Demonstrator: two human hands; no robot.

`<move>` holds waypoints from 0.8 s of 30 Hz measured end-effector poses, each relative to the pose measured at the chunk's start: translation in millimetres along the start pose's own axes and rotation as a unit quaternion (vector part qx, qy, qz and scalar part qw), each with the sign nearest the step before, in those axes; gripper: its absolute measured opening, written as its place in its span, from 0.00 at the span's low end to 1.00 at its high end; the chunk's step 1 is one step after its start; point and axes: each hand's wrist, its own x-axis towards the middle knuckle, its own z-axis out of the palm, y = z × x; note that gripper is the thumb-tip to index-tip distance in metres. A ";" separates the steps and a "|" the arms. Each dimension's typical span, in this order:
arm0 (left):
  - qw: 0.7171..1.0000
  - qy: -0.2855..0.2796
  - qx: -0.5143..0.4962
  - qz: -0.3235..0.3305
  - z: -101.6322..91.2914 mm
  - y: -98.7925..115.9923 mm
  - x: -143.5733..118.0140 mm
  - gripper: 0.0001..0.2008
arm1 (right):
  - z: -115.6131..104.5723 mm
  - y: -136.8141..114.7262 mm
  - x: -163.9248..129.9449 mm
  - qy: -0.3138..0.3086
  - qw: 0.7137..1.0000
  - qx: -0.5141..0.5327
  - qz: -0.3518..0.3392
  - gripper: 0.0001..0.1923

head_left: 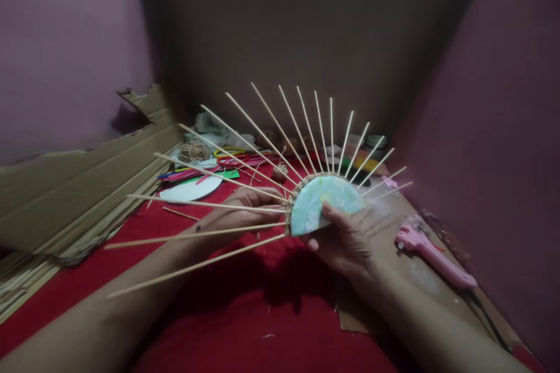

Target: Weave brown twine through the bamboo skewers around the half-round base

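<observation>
Our right hand (345, 239) pinches the disc (324, 203) upright above the red cloth (245, 326), our left hand (245, 201) grips behind its sticks (262, 145), which fan outward and could snap if squeezed.

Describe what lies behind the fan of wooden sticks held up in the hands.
Behind the fan of wooden sticks lie a twine ball, coloured strips and a white paper disc on the red cloth. The left hand sits partly behind the sticks, its fingers hidden.
</observation>
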 end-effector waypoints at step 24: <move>0.984 -0.028 0.031 -0.174 -8.8 -11.8 -4.4 0.13 | 0.5 -3.2 0.8 0.043 0.997 -0.046 -0.047 0.06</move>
